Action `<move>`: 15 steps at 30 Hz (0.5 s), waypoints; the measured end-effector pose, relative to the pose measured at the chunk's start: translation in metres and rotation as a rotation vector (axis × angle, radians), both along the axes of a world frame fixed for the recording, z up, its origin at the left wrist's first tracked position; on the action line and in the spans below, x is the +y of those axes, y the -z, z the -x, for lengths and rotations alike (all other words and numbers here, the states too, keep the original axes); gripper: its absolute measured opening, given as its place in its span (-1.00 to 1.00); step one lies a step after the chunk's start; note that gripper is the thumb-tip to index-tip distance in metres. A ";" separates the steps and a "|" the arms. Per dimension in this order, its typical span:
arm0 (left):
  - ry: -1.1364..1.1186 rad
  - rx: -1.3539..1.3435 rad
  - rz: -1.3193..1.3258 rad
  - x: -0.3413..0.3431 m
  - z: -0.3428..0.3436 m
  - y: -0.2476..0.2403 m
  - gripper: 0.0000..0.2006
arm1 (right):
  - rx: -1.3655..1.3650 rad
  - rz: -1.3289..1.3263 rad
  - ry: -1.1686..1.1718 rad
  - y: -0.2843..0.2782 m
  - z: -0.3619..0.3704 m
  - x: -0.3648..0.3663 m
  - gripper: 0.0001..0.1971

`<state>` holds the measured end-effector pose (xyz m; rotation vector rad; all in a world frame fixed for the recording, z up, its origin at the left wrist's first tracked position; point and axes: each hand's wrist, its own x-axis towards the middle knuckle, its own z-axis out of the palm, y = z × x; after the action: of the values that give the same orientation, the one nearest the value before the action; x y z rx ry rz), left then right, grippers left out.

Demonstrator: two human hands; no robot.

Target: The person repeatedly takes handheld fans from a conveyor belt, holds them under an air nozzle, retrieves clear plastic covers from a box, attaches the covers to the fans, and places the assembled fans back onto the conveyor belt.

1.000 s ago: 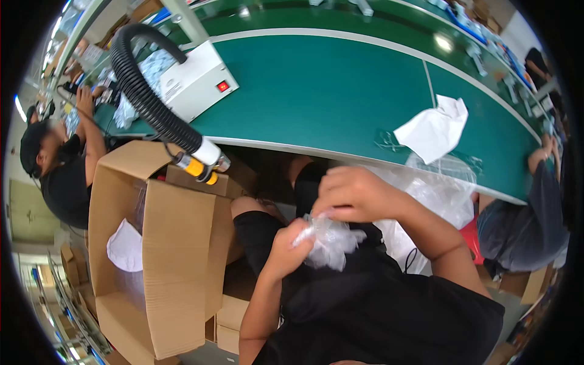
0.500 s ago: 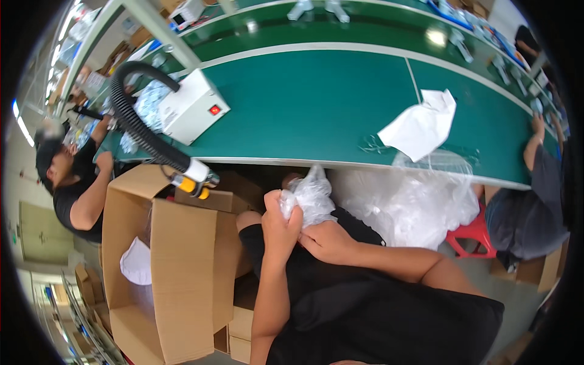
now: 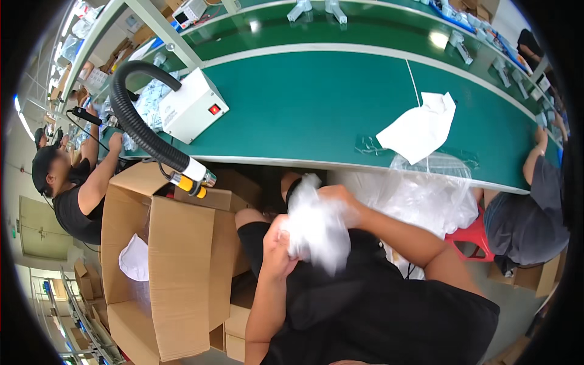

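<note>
A crumpled clear plastic bag (image 3: pixel 317 228), smeared by motion, is above my lap. My left hand (image 3: pixel 278 248) is closed on its left side, thumb against the plastic. My right hand (image 3: pixel 340 199) is at the bag's upper right, its fingers hidden behind the blurred plastic. Below the bench edge on the right lies a big heap of clear plastic bags (image 3: pixel 420 204). To my left stands an open cardboard box (image 3: pixel 182 274) with a white piece (image 3: pixel 134 258) inside.
On the green bench (image 3: pixel 304 103) are a white machine (image 3: pixel 194 106) with a black hose (image 3: pixel 118 103) and a white sheet (image 3: pixel 420 128). The hose's nozzle (image 3: pixel 191 184) hangs over the box. Co-workers sit at left (image 3: pixel 79 194) and right (image 3: pixel 523 219), near a red stool (image 3: pixel 471 240).
My right hand has moved up and away from my left. The bag, held compactly before, now spreads lower between my hands and is blurred. My left hand has dropped slightly.
</note>
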<state>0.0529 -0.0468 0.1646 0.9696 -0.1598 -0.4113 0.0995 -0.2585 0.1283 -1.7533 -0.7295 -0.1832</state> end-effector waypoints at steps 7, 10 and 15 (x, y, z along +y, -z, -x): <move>-0.330 -0.289 -0.698 -0.007 -0.026 0.038 -0.85 | 0.302 0.152 0.271 -0.001 0.057 0.055 -0.82; -0.298 -0.489 -0.913 -0.006 -0.021 0.031 -0.83 | 0.161 0.423 0.249 -0.014 0.057 0.039 -0.77; 0.167 -0.541 -0.843 0.005 0.005 0.016 -0.83 | -0.016 0.496 -0.036 -0.043 0.043 -0.004 -0.76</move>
<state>0.0475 -0.0421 0.1483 1.9003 -0.5913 -0.3612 0.0565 -0.2622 0.1715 -2.2067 -0.8690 0.0127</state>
